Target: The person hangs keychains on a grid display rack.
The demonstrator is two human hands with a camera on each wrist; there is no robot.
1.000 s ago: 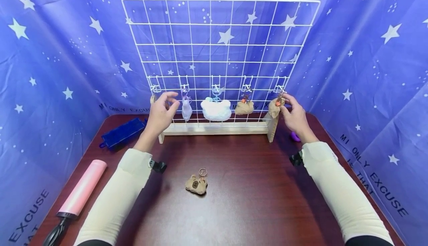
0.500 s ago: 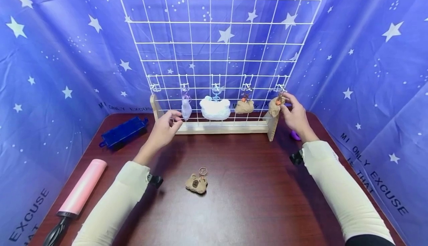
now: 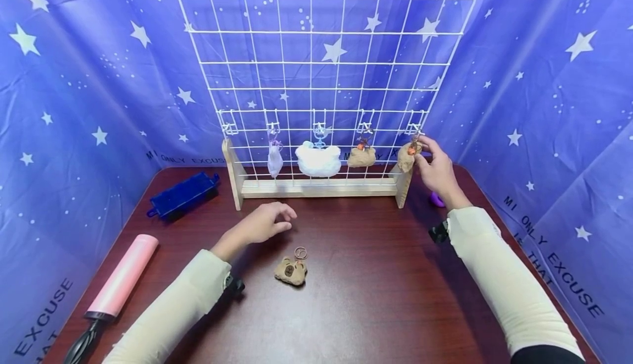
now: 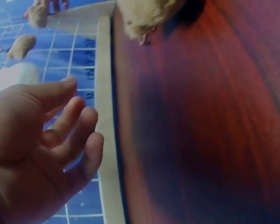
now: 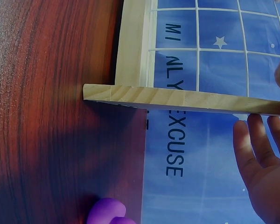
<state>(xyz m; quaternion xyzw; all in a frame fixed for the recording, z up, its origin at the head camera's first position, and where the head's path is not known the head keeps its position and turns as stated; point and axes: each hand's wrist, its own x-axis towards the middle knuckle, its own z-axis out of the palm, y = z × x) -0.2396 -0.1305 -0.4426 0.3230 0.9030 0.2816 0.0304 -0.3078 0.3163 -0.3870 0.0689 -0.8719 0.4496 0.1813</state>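
My left hand point(image 3: 262, 225) hovers over the table with its fingers loosely bent and nothing in them; the left wrist view shows the palm point(image 4: 23, 149) bare. Just in front of it a brown plush keychain point(image 3: 290, 271) with an animal face and a ring lies face up. My right hand point(image 3: 437, 171) is at the right wooden post point(image 3: 403, 192) of a white wire grid rack point(image 3: 326, 63), beside a brown plush keychain point(image 3: 407, 158) hanging there. In the right wrist view its fingertips meet the post's outer side; whether it grips the post, I cannot tell.
Also hanging from the rack's hooks are a lilac plush point(image 3: 275, 160), a white plush point(image 3: 318, 160) and another brown plush point(image 3: 362, 156). The leftmost hook point(image 3: 229, 128) holds nothing. Around stand a blue tray point(image 3: 183, 195), a pink pump point(image 3: 122, 276) and a purple object point(image 3: 437, 199).
My left hand has come down from the rack's left end toward me and to the right, closer to the keychain on the table. The right hand stays where it was.
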